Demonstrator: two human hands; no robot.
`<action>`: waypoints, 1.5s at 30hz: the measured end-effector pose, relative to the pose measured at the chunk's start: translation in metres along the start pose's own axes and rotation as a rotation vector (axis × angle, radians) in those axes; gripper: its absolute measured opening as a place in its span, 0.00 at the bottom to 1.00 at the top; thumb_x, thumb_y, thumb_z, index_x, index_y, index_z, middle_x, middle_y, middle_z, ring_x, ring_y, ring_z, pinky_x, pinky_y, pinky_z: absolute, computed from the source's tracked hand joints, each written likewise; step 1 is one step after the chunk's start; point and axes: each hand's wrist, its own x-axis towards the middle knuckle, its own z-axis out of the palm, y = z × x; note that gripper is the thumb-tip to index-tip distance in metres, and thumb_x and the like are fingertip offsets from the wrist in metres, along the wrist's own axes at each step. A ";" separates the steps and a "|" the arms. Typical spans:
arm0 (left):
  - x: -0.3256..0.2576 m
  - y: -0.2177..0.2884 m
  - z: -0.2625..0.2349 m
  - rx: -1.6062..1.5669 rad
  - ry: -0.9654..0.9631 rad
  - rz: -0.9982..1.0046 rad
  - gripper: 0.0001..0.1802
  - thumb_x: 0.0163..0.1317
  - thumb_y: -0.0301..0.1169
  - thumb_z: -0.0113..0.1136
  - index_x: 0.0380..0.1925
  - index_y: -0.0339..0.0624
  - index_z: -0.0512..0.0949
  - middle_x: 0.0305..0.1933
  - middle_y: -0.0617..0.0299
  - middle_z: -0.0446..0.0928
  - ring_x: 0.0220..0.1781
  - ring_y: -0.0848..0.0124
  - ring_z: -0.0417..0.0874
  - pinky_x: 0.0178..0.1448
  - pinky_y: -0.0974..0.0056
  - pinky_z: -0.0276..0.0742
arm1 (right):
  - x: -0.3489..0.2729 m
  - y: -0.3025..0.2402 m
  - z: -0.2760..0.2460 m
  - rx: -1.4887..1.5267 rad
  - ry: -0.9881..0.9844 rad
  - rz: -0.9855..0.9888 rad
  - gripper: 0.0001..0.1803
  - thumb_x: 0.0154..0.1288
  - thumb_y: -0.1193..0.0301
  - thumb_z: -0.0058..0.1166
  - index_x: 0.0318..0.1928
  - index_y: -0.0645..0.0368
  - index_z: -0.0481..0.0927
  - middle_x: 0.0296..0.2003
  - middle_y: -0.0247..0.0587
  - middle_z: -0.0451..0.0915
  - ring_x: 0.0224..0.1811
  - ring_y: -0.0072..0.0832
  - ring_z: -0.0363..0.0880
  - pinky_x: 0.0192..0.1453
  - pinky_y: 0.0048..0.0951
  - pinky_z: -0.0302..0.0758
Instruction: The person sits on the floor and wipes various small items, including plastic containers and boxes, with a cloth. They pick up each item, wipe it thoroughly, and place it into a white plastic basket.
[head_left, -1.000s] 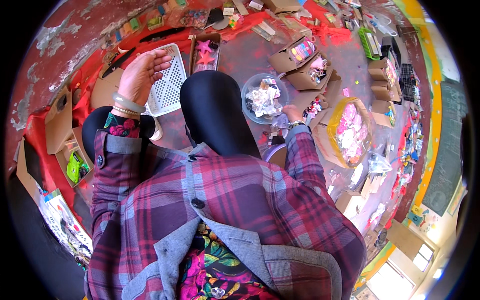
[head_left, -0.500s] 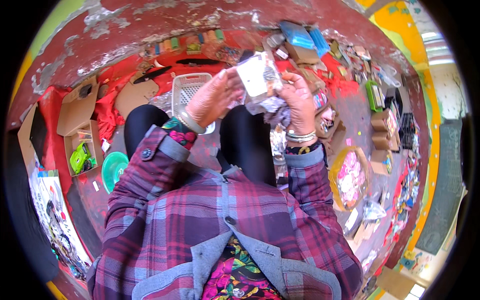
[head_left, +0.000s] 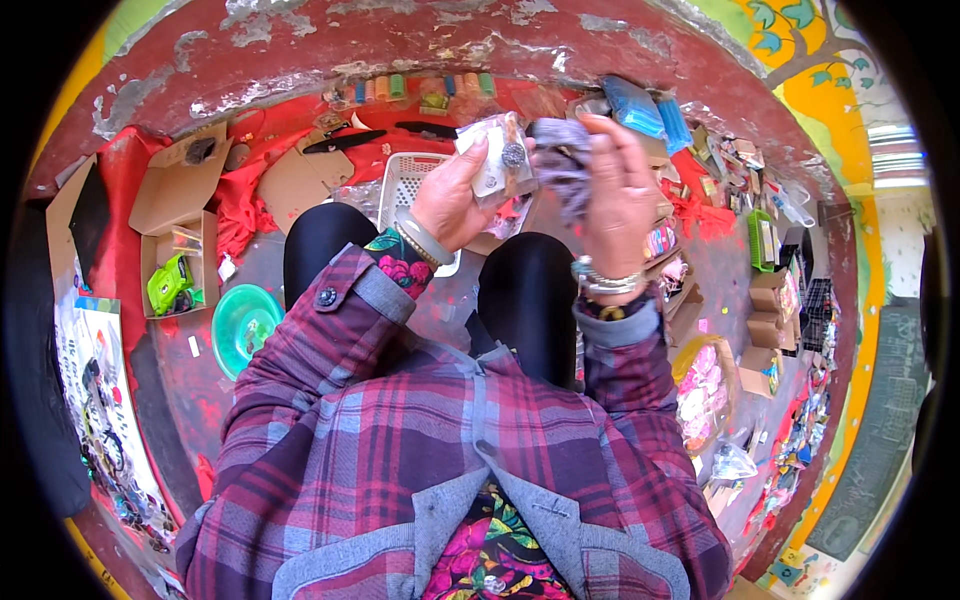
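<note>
In front of me, above my knees, my left hand (head_left: 447, 198) grips a small clear plastic packet (head_left: 492, 172). Inside it show a white card and a dark round item whose kind I cannot make out. Just to the right, my right hand (head_left: 615, 205) is closed on a bunched grey-purple cloth piece (head_left: 564, 165), perhaps a scrunchie. The cloth hangs close beside the packet. Part of it is hidden behind the fingers.
Below my hands stands a white plastic basket (head_left: 402, 180). To the left are a green basin (head_left: 246, 318) and an open cardboard box (head_left: 150, 247) with a bright green item. A yellow-rimmed container of pink pieces (head_left: 702, 392) sits at right, near several small boxes.
The packet has passed from my right hand to my left, which now grips it. My right hand has drawn the grey-purple cloth apart from it, up and to the right.
</note>
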 end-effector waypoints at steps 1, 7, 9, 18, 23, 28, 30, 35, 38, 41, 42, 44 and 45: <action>-0.001 -0.002 -0.001 -0.091 -0.017 -0.018 0.23 0.68 0.41 0.34 0.58 0.41 0.59 0.60 0.53 0.63 0.60 0.63 0.67 0.65 0.57 0.60 | -0.001 0.006 0.011 -0.266 -0.113 -0.285 0.15 0.62 0.67 0.50 0.47 0.60 0.74 0.44 0.42 0.75 0.48 0.32 0.74 0.49 0.30 0.70; 0.001 -0.011 -0.010 -0.141 0.034 0.032 0.23 0.69 0.44 0.30 0.58 0.44 0.60 0.59 0.57 0.64 0.61 0.65 0.64 0.65 0.61 0.59 | -0.009 0.050 0.045 -0.875 -0.187 -0.612 0.15 0.60 0.70 0.49 0.48 0.59 0.74 0.51 0.48 0.72 0.58 0.46 0.64 0.61 0.39 0.60; -0.002 -0.010 -0.006 -0.141 0.074 0.019 0.22 0.69 0.41 0.31 0.57 0.42 0.61 0.58 0.57 0.64 0.60 0.66 0.65 0.64 0.62 0.60 | -0.001 0.059 0.046 -0.779 -0.124 -0.595 0.14 0.61 0.69 0.47 0.47 0.59 0.75 0.50 0.49 0.72 0.58 0.46 0.65 0.60 0.38 0.61; -0.003 -0.016 -0.003 0.036 0.145 -0.061 0.21 0.69 0.41 0.33 0.54 0.42 0.63 0.54 0.58 0.69 0.55 0.66 0.71 0.59 0.58 0.65 | 0.021 0.068 0.050 -0.541 0.086 -0.180 0.12 0.64 0.67 0.43 0.38 0.63 0.76 0.35 0.51 0.77 0.36 0.42 0.77 0.41 0.34 0.72; -0.001 -0.015 -0.014 0.041 0.049 -0.106 0.22 0.69 0.41 0.32 0.57 0.40 0.61 0.54 0.57 0.69 0.54 0.63 0.72 0.58 0.55 0.67 | 0.041 0.095 0.012 -0.071 0.055 0.115 0.15 0.65 0.65 0.44 0.34 0.64 0.76 0.25 0.38 0.77 0.24 0.24 0.74 0.31 0.24 0.70; 0.000 0.004 0.003 -0.076 -0.018 -0.050 0.25 0.69 0.42 0.28 0.59 0.38 0.56 0.58 0.47 0.64 0.59 0.57 0.67 0.62 0.53 0.63 | 0.041 0.107 -0.026 0.178 0.037 0.457 0.10 0.60 0.72 0.45 0.37 0.65 0.76 0.25 0.36 0.76 0.25 0.21 0.74 0.29 0.21 0.71; 0.004 0.008 -0.001 -0.071 -0.073 0.032 0.27 0.69 0.44 0.25 0.61 0.37 0.54 0.59 0.42 0.62 0.61 0.54 0.65 0.64 0.52 0.60 | 0.044 0.109 -0.031 0.160 0.004 0.403 0.10 0.59 0.74 0.45 0.39 0.66 0.75 0.26 0.37 0.77 0.27 0.22 0.75 0.30 0.22 0.73; 0.009 0.014 -0.007 0.013 0.081 0.213 0.28 0.69 0.44 0.23 0.60 0.36 0.54 0.59 0.42 0.62 0.61 0.52 0.65 0.64 0.52 0.60 | 0.034 0.079 -0.021 0.404 -0.232 0.518 0.12 0.60 0.73 0.51 0.42 0.66 0.74 0.28 0.37 0.78 0.30 0.22 0.77 0.36 0.22 0.74; 0.011 0.010 -0.011 0.055 0.128 0.209 0.27 0.69 0.44 0.26 0.59 0.36 0.55 0.58 0.44 0.64 0.59 0.55 0.67 0.63 0.53 0.61 | 0.026 0.077 -0.011 0.420 -0.353 0.563 0.14 0.58 0.70 0.56 0.42 0.65 0.75 0.30 0.34 0.79 0.29 0.19 0.76 0.35 0.18 0.73; 0.012 0.004 -0.009 0.113 0.171 0.159 0.24 0.69 0.41 0.29 0.59 0.37 0.57 0.57 0.47 0.66 0.58 0.58 0.68 0.63 0.54 0.61 | 0.021 0.074 -0.003 0.361 -0.276 0.499 0.11 0.57 0.71 0.57 0.39 0.64 0.78 0.30 0.33 0.79 0.28 0.17 0.75 0.33 0.17 0.71; 0.012 0.002 -0.009 0.098 0.154 0.179 0.24 0.68 0.41 0.37 0.58 0.39 0.59 0.56 0.52 0.67 0.58 0.62 0.68 0.62 0.55 0.61 | 0.020 0.073 -0.003 0.310 -0.207 0.437 0.10 0.57 0.71 0.57 0.38 0.64 0.78 0.30 0.33 0.79 0.28 0.16 0.75 0.33 0.17 0.71; 0.012 0.002 -0.010 0.147 0.295 0.165 0.23 0.65 0.42 0.43 0.55 0.41 0.61 0.54 0.56 0.68 0.56 0.66 0.69 0.60 0.59 0.63 | 0.017 0.063 0.000 0.186 -0.048 0.340 0.06 0.55 0.73 0.58 0.34 0.61 0.80 0.28 0.34 0.79 0.27 0.18 0.74 0.32 0.19 0.70; 0.013 0.003 -0.011 0.171 0.365 0.157 0.23 0.64 0.43 0.46 0.54 0.42 0.63 0.53 0.58 0.69 0.55 0.67 0.69 0.58 0.61 0.64 | 0.016 0.067 0.000 -0.056 -0.037 0.139 0.06 0.54 0.73 0.58 0.34 0.59 0.80 0.27 0.34 0.79 0.27 0.20 0.75 0.32 0.20 0.71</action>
